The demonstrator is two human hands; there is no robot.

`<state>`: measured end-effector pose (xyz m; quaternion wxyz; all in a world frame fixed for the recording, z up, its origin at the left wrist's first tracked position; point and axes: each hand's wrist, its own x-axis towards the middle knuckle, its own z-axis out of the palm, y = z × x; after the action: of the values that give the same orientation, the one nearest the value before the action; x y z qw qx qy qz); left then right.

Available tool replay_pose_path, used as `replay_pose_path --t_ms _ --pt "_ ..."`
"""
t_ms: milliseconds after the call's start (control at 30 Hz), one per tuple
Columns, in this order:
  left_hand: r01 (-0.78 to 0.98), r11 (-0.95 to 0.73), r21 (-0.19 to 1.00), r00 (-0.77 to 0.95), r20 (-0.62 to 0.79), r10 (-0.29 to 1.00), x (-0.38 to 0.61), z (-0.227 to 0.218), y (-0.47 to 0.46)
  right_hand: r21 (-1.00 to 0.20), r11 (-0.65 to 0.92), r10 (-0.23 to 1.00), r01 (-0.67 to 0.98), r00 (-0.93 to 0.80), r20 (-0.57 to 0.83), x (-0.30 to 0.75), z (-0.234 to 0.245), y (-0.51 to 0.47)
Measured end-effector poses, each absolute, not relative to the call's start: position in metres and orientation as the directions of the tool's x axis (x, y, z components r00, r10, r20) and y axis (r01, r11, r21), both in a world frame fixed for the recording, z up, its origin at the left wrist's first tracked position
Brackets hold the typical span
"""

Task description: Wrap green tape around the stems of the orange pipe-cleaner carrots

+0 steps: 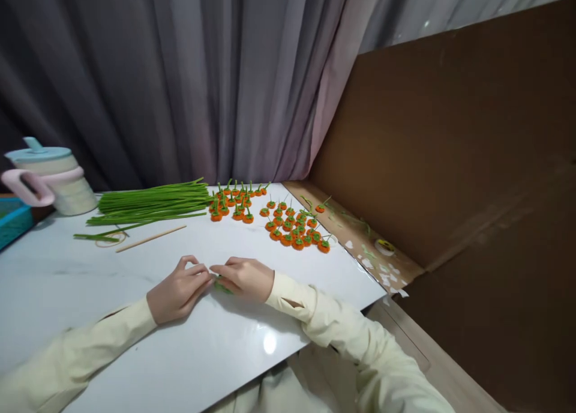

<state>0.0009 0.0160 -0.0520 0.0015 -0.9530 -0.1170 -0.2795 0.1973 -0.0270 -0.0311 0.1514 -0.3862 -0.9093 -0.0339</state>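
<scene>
My left hand (182, 288) and my right hand (245, 279) meet above the white table, their fingertips almost touching. Under the fingers of my right hand a small green piece of pipe cleaner (222, 286) shows, mostly covered. The fingers of my left hand are pinched at its edge; what lies between them is too small to make out. Beyond the hands stand many small orange pipe-cleaner persimmons (297, 243) with green tops and stems, in two groups. A bundle of long green pipe cleaners (153, 200) lies at the back left.
A thin wooden stick (150, 239) and a tan rubber band (110, 239) lie before the bundle. At the left stand a lidded cup (74, 191) with a pink handle and a blue basket (15, 224). White scraps (389, 275) and a tape roll (384, 247) lie right, by a brown panel (450, 143).
</scene>
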Motion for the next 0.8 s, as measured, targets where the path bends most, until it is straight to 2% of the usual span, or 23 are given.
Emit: replay_pose_path --t_ms 100,200,267,333,400,567,800 --pt "0.214 -0.974 0.080 0.810 0.542 0.222 0.002 -0.053 0.017 -0.055 0.635 0.716 0.771 -0.561 0.415 0.205 -0.018 -0.056" --pt "0.211 -0.974 0.078 0.816 0.535 0.219 0.003 -0.053 0.018 -0.230 0.684 0.670 0.692 -0.470 0.575 0.213 -0.015 -0.088" --pt "0.221 -0.973 0.067 0.819 0.528 0.222 0.003 -0.052 0.018 -0.363 0.681 0.672 0.635 -0.346 0.655 0.215 -0.020 -0.101" --pt "0.245 -0.968 0.058 0.819 0.523 0.238 0.003 -0.050 0.019 -0.408 0.685 0.665 0.604 -0.289 0.688 0.215 -0.028 -0.104" --pt "0.273 -0.961 0.055 0.817 0.515 0.261 0.003 -0.048 0.019 -0.414 0.668 0.697 0.619 -0.323 0.641 0.212 -0.037 -0.102" --pt "0.319 -0.944 0.083 0.814 0.486 0.318 0.004 -0.046 0.019 -0.425 0.550 0.826 0.719 -0.395 0.401 0.209 -0.042 -0.096" --pt "0.326 -0.941 0.088 0.807 0.493 0.325 0.005 -0.050 0.020 -0.446 0.506 0.862 0.738 -0.423 0.278 0.208 -0.030 -0.103"
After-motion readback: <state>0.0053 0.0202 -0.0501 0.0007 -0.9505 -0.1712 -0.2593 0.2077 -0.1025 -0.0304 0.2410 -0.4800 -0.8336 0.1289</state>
